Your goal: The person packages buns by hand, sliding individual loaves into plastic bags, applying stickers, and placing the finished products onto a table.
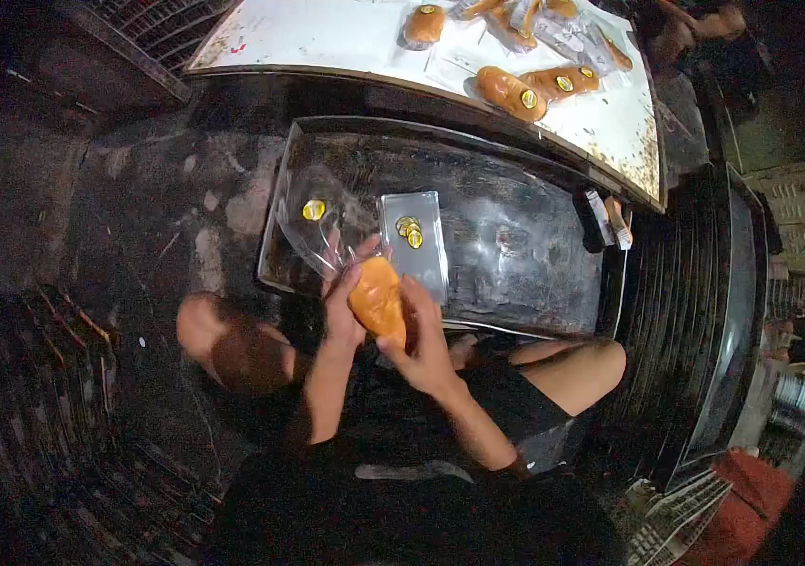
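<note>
An orange-brown bread roll (379,296) is held upright between my two hands. My left hand (343,307) wraps its left side, fingers reaching round behind it. A clear plastic bag (300,236) with a round yellow label (314,209) spreads out from beside the left fingers. On the other side, my right hand (426,335) grips the roll's right edge, thumb near its lower end. Just beyond the roll lies a stack of clear bags (428,270), with several loose-looking round yellow labels (411,232) on top.
A dark metal tray (534,274) lies in front of my crossed legs. Behind it, a white tabletop (327,38) bears several rolls (514,92), some with yellow labels. Dark stacked trays (662,311) stand at the right. Another person's arm (699,24) shows at the upper right.
</note>
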Motion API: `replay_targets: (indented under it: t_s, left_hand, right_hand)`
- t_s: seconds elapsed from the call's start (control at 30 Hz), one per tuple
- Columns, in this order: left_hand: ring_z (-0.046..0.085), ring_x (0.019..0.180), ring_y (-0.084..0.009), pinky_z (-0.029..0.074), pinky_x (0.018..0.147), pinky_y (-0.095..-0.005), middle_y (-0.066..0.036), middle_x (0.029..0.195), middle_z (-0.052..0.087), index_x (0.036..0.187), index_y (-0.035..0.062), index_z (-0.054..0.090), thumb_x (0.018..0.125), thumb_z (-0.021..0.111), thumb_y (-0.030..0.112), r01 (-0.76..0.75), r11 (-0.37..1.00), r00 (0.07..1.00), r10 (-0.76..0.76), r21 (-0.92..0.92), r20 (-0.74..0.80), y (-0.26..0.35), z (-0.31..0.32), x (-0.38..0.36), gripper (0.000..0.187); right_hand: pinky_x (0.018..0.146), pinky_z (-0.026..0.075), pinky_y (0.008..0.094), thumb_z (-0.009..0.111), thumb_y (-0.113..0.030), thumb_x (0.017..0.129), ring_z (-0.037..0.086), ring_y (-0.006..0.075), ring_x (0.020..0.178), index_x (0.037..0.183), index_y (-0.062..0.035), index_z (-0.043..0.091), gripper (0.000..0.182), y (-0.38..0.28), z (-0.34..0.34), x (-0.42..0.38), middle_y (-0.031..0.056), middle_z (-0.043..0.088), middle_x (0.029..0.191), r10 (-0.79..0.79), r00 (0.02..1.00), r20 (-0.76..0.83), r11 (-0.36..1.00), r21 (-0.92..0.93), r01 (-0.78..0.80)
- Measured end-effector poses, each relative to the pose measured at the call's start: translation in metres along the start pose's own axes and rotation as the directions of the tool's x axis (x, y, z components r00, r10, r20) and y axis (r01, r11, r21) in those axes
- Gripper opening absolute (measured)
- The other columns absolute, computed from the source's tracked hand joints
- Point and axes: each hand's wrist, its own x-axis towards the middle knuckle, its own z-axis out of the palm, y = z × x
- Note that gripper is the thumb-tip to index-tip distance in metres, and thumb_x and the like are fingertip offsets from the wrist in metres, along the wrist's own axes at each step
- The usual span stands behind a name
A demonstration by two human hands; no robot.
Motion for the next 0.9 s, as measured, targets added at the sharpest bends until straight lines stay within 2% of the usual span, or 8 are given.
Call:
replay_targets:
  t_s: [0.03, 0.1, 0.17, 0.33, 0.57, 0.63, 0.7, 0.9]
  left_hand:
    - [0.043, 0.107, -0.0342, 0.036, 0.09, -0.0436, -0.021, 0.117, 0.042, 0.132, 0.0163, 0.01, 0.077, 0.053, 0.012, 0.049, 0.999, 0.994, -0.051, 0.023, 0.1, 0.009, 0.004, -0.002, 0.07]
    - [0.043, 0.107, -0.0341, 0.034, 0.091, -0.0437, -0.021, 0.117, 0.041, 0.132, 0.0157, 0.009, 0.075, 0.055, 0.012, 0.094, 0.994, 0.975, -0.103, 0.054, 0.199, 0.013, 0.007, -0.003, 0.074]
    - [0.041, 0.109, -0.036, 0.033, 0.092, -0.045, -0.022, 0.122, 0.036, 0.132, 0.0173, 0.012, 0.07, 0.061, 0.02, 0.033, 0.975, 0.95, -0.099, 0.222, 0.295, 0.006, 0.013, -0.003, 0.079]
    - [0.041, 0.11, -0.0305, 0.031, 0.093, -0.039, -0.02, 0.121, 0.037, 0.133, 0.016, 0.007, 0.067, 0.062, 0.01, -0.043, 0.976, 0.947, -0.029, 0.215, 0.321, 0.01, 0.017, 0.005, 0.086]
    - [0.043, 0.107, -0.0317, 0.035, 0.091, -0.0413, -0.021, 0.118, 0.039, 0.133, 0.0158, 0.005, 0.066, 0.063, 0.012, -0.138, 0.935, 0.965, 0.053, 0.326, 0.257, -0.006, 0.022, -0.007, 0.089]
    - [0.045, 0.104, -0.0328, 0.036, 0.09, -0.0423, -0.022, 0.114, 0.042, 0.133, 0.0162, 0.004, 0.065, 0.062, 0.011, -0.087, 0.951, 0.978, 0.025, 0.298, 0.206, 0.0, 0.025, -0.007, 0.089]
    - [0.046, 0.102, -0.0324, 0.038, 0.087, -0.0414, -0.021, 0.111, 0.044, 0.133, 0.017, 0.002, 0.064, 0.061, 0.011, 0.146, 0.989, 0.946, -0.145, 0.018, 0.289, 0.009, 0.022, -0.002, 0.091]
    - [0.051, 0.096, -0.0333, 0.039, 0.087, -0.0417, -0.02, 0.107, 0.047, 0.132, 0.0179, 0.007, 0.062, 0.06, 0.009, 0.169, 0.984, 0.955, -0.179, 0.062, 0.237, -0.014, 0.011, -0.018, 0.088]
  right_hand:
    - [0.078, 0.038, 0.0329, 0.056, -0.015, 0.077, 0.039, 0.0246, 0.098, 0.116, -0.0003, 0.04, 0.045, -0.001, 0.001, -0.002, 0.0154, 0.038, 0.12, 0.104, 0.994, -0.041, 0.938, 0.336, -0.084]
    - [0.074, 0.04, 0.0299, 0.05, -0.024, 0.083, 0.043, 0.0185, 0.095, 0.107, 0.004, 0.046, 0.038, 0.02, 0.006, 0.002, 0.0137, 0.049, 0.102, 0.211, 0.972, -0.099, 0.917, 0.365, -0.162]
    - [0.07, 0.041, 0.0272, 0.046, -0.03, 0.084, 0.05, 0.0151, 0.08, 0.099, 0.0041, 0.051, 0.037, 0.035, 0.002, 0.006, 0.0097, 0.056, 0.084, 0.421, 0.844, 0.333, 0.672, 0.51, -0.537]
    - [0.063, 0.043, 0.0293, 0.05, -0.037, 0.081, 0.056, 0.0143, 0.071, 0.089, 0.0026, 0.057, 0.041, 0.013, -0.007, -0.001, 0.0144, 0.06, 0.075, 0.319, 0.943, 0.094, 0.887, 0.32, -0.332]
    - [0.055, 0.044, 0.0307, 0.06, -0.036, 0.073, 0.058, 0.0173, 0.06, 0.083, 0.0012, 0.059, 0.039, 0.017, -0.01, 0.021, 0.0151, 0.06, 0.066, 0.453, 0.89, -0.045, 0.879, 0.189, -0.438]
    - [0.06, 0.045, 0.0312, 0.061, -0.034, 0.074, 0.06, 0.0201, 0.066, 0.094, 0.0024, 0.055, 0.042, 0.017, -0.002, 0.017, 0.0165, 0.06, 0.073, 0.458, 0.889, 0.002, 0.873, 0.187, -0.45]
    - [0.07, 0.044, 0.0321, 0.06, -0.032, 0.074, 0.058, 0.0242, 0.08, 0.109, 0.0031, 0.045, 0.052, 0.02, 0.013, 0.008, 0.0204, 0.059, 0.084, 0.174, 0.983, -0.063, 0.973, 0.161, -0.162]
    - [0.079, 0.041, 0.0348, 0.061, -0.031, 0.073, 0.054, 0.031, 0.09, 0.12, 0.0037, 0.029, 0.067, 0.016, 0.006, 0.021, 0.0232, 0.054, 0.094, 0.386, 0.92, -0.068, 0.905, 0.223, -0.363]
